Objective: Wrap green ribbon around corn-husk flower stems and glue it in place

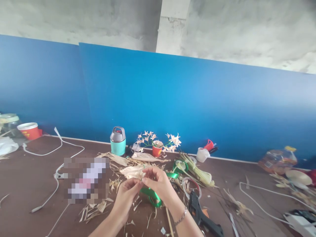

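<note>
My left hand (128,194) and my right hand (159,184) meet fingertip to fingertip above the brown table (138,227). Both are closed in a pinch; whatever lies between the fingertips is too small to make out. Just behind the fingers is a pale dried corn husk (133,171). Shiny green ribbon (151,197) loops below and between the wrists, and another piece of it shows to the right. Left of my left hand lies a small husk flower (115,185) among shredded husk strips (96,210). A black glue gun (203,217) rests right of my right forearm.
Behind stand a turquoise flask (118,144) and a red paper cup (157,150) with husk flowers on green stems. Tape rolls (191,187) and a husk bundle (199,172) lie to the right. White cables (58,171) cross the left side. A blue partition (172,98) bounds the back.
</note>
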Demonstrator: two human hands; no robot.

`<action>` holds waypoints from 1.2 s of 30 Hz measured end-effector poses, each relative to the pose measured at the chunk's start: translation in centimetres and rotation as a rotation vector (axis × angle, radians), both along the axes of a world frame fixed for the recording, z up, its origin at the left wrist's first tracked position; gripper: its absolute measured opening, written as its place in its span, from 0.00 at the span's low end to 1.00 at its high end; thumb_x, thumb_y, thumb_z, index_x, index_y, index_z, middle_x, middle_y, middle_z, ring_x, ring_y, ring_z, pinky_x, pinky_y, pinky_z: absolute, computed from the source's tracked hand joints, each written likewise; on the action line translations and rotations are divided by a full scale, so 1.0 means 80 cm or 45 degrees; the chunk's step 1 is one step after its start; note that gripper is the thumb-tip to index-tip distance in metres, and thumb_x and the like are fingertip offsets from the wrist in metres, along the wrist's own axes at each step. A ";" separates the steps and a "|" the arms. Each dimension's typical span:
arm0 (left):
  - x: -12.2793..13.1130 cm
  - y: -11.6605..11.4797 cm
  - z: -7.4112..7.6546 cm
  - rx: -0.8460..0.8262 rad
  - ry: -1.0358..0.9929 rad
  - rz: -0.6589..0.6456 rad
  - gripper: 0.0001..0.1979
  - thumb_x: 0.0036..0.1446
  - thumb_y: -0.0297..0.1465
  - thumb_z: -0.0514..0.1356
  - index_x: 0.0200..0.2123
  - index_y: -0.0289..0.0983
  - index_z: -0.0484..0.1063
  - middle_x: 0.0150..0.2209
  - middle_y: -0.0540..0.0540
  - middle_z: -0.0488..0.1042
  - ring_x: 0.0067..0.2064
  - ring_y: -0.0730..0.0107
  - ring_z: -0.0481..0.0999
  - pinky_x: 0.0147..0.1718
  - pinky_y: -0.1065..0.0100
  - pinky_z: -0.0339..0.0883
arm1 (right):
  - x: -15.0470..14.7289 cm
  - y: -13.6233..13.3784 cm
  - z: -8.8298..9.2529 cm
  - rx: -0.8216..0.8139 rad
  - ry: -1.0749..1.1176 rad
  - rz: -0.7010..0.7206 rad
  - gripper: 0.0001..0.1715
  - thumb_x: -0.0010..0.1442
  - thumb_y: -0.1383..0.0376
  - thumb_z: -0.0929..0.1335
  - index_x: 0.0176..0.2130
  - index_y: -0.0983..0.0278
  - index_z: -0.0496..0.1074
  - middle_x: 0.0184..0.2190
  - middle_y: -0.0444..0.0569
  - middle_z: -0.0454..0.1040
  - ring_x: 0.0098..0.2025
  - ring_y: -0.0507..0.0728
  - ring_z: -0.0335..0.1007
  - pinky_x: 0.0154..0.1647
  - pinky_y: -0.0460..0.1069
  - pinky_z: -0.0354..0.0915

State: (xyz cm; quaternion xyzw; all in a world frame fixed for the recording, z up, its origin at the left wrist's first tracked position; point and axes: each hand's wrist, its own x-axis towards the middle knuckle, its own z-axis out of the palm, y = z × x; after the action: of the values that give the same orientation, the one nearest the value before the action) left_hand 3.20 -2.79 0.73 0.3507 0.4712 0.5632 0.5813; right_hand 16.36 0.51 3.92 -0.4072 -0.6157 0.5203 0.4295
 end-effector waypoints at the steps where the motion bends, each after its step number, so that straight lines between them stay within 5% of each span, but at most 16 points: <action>1: 0.000 -0.001 0.000 -0.002 0.010 -0.026 0.16 0.40 0.41 0.66 0.20 0.34 0.69 0.13 0.58 0.55 0.16 0.84 0.46 0.16 0.75 0.38 | 0.000 0.000 0.000 0.016 -0.014 -0.005 0.10 0.48 0.66 0.69 0.35 0.65 0.72 0.26 0.43 0.69 0.27 0.50 0.63 0.29 0.45 0.63; 8: 0.002 -0.003 0.008 0.025 0.114 -0.082 0.17 0.40 0.42 0.66 0.19 0.34 0.68 0.11 0.59 0.54 0.16 0.83 0.47 0.16 0.75 0.39 | 0.004 0.002 0.006 0.110 -0.178 -0.047 0.02 0.47 0.70 0.68 0.26 0.66 0.71 0.24 0.43 0.70 0.25 0.49 0.61 0.24 0.43 0.60; 20: 0.004 -0.001 0.009 0.060 0.214 -0.105 0.15 0.42 0.42 0.64 0.22 0.35 0.69 0.12 0.58 0.60 0.13 0.81 0.57 0.13 0.77 0.47 | 0.010 0.001 0.012 0.385 -0.333 -0.033 0.06 0.46 0.74 0.68 0.25 0.64 0.72 0.26 0.43 0.71 0.29 0.51 0.65 0.29 0.44 0.61; 23: 0.006 -0.003 0.011 0.017 0.209 -0.147 0.15 0.44 0.42 0.63 0.23 0.35 0.69 0.15 0.54 0.68 0.13 0.80 0.62 0.11 0.78 0.45 | 0.011 0.002 0.010 0.423 -0.377 -0.040 0.06 0.48 0.74 0.68 0.25 0.64 0.73 0.26 0.44 0.72 0.28 0.51 0.65 0.29 0.44 0.61; 27: 0.007 -0.004 0.012 -0.007 0.160 -0.157 0.15 0.42 0.42 0.63 0.24 0.36 0.69 0.20 0.51 0.73 0.18 0.72 0.71 0.10 0.77 0.53 | 0.015 0.005 0.006 0.496 -0.381 -0.024 0.07 0.49 0.73 0.67 0.26 0.63 0.74 0.28 0.45 0.72 0.31 0.52 0.67 0.30 0.45 0.62; 36: 0.008 -0.006 0.018 0.017 0.137 -0.135 0.14 0.42 0.41 0.64 0.24 0.34 0.71 0.17 0.49 0.74 0.21 0.69 0.73 0.18 0.73 0.62 | 0.017 0.002 0.012 0.594 -0.436 -0.035 0.09 0.49 0.76 0.66 0.27 0.63 0.73 0.28 0.45 0.72 0.32 0.52 0.68 0.35 0.46 0.64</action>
State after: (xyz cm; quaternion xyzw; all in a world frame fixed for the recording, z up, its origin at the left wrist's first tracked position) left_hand 3.81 -3.30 2.16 0.4089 0.4787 0.5150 0.5818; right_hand 17.70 0.64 4.86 -0.3876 -0.7766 0.2823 0.4086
